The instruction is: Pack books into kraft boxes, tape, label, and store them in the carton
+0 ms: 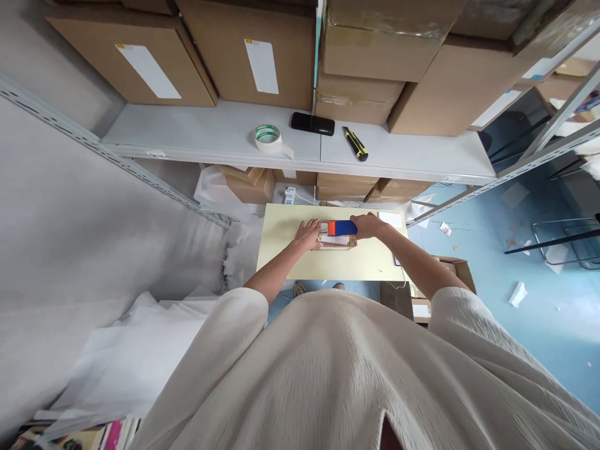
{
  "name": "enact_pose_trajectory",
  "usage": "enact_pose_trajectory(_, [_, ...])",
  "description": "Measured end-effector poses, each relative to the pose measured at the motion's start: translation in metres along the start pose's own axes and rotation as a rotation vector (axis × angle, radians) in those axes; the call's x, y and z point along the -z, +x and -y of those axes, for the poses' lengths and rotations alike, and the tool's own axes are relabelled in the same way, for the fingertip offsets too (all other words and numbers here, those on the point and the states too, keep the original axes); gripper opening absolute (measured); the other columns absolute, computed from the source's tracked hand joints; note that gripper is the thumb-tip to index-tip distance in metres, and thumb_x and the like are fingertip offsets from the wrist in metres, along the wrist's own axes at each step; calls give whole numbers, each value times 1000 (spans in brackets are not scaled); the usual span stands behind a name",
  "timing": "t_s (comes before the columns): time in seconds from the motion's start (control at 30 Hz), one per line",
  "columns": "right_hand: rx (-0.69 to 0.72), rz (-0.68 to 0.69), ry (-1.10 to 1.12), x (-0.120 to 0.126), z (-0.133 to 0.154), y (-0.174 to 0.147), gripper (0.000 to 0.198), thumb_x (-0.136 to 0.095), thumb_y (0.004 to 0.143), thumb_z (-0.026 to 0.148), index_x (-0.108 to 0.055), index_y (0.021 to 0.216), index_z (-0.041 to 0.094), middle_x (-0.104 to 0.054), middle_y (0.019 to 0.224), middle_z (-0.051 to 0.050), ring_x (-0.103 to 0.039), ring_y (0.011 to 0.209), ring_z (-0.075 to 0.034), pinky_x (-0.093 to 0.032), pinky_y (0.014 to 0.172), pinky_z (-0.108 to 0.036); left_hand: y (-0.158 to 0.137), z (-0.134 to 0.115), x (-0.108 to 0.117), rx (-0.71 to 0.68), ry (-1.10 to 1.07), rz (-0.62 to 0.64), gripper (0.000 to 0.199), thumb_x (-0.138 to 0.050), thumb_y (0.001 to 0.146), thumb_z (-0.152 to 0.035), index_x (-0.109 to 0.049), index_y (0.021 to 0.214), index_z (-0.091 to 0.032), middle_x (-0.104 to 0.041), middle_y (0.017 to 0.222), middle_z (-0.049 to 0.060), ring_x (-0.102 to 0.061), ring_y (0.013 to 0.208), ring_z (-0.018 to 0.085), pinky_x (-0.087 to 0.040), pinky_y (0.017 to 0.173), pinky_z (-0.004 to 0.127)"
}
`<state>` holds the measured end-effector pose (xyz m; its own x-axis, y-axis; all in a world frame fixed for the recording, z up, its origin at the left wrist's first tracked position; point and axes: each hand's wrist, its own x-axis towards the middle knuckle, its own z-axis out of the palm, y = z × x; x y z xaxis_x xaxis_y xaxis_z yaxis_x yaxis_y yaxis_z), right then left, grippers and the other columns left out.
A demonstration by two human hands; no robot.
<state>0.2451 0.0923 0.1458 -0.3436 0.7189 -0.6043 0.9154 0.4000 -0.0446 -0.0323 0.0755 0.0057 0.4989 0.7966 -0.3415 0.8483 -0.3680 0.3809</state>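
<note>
A small cardboard box with a white label lies on the pale yellow table. My left hand grips the box's left end, fingers over the top and thumb toward the near side. In my right hand is a blue and orange tape dispenser, its orange end pointing left. The dispenser lies over the top of the box and hides part of it. My right fingers are closed around its right end.
On the grey shelf sit a tape roll, a black phone-like object and a yellow-black utility knife. Large cartons stand behind them. An open carton is right of the table; white foam sheets lie left.
</note>
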Motion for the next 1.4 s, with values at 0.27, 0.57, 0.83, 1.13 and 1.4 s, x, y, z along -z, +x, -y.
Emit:
enact_pose_trajectory(0.27, [14, 9, 1, 3, -20, -3, 53, -85, 86, 37, -66, 133, 23, -83, 117, -13, -79, 108, -36, -52, 103, -45, -1, -1, 3, 24, 51, 15, 107, -85, 93, -44, -35, 184, -20, -28, 191, 19, -24, 179, 41, -5, 146, 63])
enact_pose_trajectory(0.57, [24, -7, 34, -20, -90, -33, 51, -83, 82, 29, -66, 129, 23, -83, 113, -13, -79, 107, -36, -49, 107, -46, 0, -1, 7, 9, 64, 16, 112, -86, 89, -49, -35, 184, -18, -31, 190, 21, -21, 179, 43, 0, 146, 61])
enact_pose_trajectory(0.83, [29, -19, 91, -42, -141, -50, 48, -84, 83, 32, -68, 128, 26, -83, 112, -11, -79, 106, -37, -49, 107, -47, 0, -3, 11, 38, 92, 44, 110, -83, 91, -52, -34, 184, -19, -30, 191, 19, -21, 179, 42, 0, 146, 62])
enact_pose_trajectory(1.13, [-61, 3, 116, -68, -201, -59, 44, -89, 85, 32, -68, 124, 26, -83, 107, -13, -80, 101, -37, -53, 98, -46, 0, -6, 12, 88, 68, 60, 113, -84, 91, -52, -31, 185, -21, -30, 191, 20, -21, 179, 43, 3, 145, 63])
enact_pose_trajectory(1.4, [-101, 42, 173, -97, -187, -36, 56, -86, 83, 21, -66, 136, 21, -80, 124, -20, -78, 109, -38, -56, 84, -43, -1, -9, 15, 130, 68, 76, 111, -85, 91, -50, -32, 185, -23, -27, 192, 19, -21, 179, 43, 3, 145, 65])
